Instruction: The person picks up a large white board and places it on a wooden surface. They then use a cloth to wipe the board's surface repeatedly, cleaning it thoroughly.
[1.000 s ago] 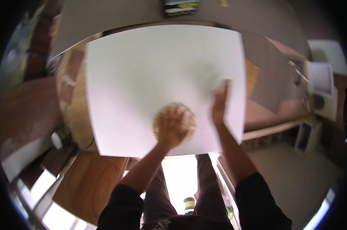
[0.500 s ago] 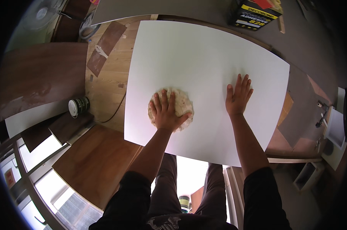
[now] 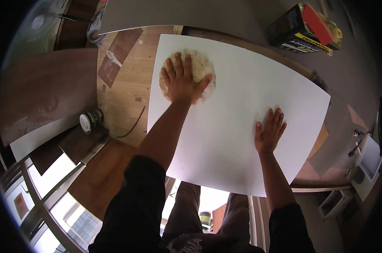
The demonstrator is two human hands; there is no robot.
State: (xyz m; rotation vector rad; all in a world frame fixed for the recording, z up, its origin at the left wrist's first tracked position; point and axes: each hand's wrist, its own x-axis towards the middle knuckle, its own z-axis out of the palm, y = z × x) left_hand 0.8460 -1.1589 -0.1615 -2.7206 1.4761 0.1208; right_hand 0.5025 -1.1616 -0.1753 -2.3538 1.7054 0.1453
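Observation:
A round, cream-coloured fluffy pad (image 3: 204, 69) with uneven edges lies near the far left corner of a white sheet (image 3: 231, 126). My left hand (image 3: 182, 83) rests palm down on the pad, its fingers spread and pointing away from me. The hand covers the pad's middle and near side. Farther right, my right hand (image 3: 270, 134) is laid flat on the bare sheet, fingers apart, with nothing in it.
Beyond the sheet's far right edge stands a black and yellow adhesive tin (image 3: 303, 33) with a red flat piece on top. A small dark can (image 3: 92, 120) lies on its side at left, near brown boards (image 3: 49, 86). A brown strip (image 3: 122, 52) lies beyond it.
My left hand has slid the pad away from me, toward the sheet's far left corner. My right hand still lies flat on the sheet. The whole view has shifted slightly.

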